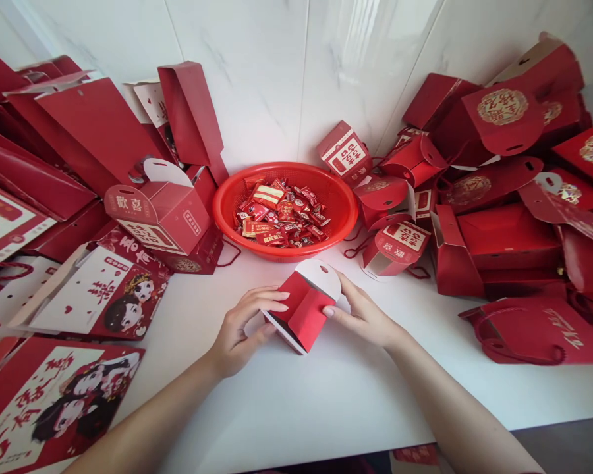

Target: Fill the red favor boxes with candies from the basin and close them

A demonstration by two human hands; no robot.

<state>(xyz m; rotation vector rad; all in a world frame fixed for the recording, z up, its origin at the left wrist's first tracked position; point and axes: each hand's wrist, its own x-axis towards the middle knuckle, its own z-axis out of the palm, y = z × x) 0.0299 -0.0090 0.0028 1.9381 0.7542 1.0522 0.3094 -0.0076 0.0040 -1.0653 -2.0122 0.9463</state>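
Between my two hands is a small red cardboard candy box [306, 319], tilted, with its white rounded handle flap [321, 275] standing up on the far side. My left hand [244, 326] grips its left side, thumb at the near edge and fingers over the far left. My right hand [360, 309] holds the right side, with the thumb pressed on a red flap and the fingers behind the white one. Just beyond the box stands a red plastic basket [343, 227] with wrapped candies [281, 214] heaped inside.
Red gift bags and boxes crowd the left, including an illustrated bag [64, 401] and a folded candy box [161, 214]. More small boxes [395, 247] and a corded red bag [543, 329] lie at right. A tiled wall [261, 79] backs the white table [257, 421].
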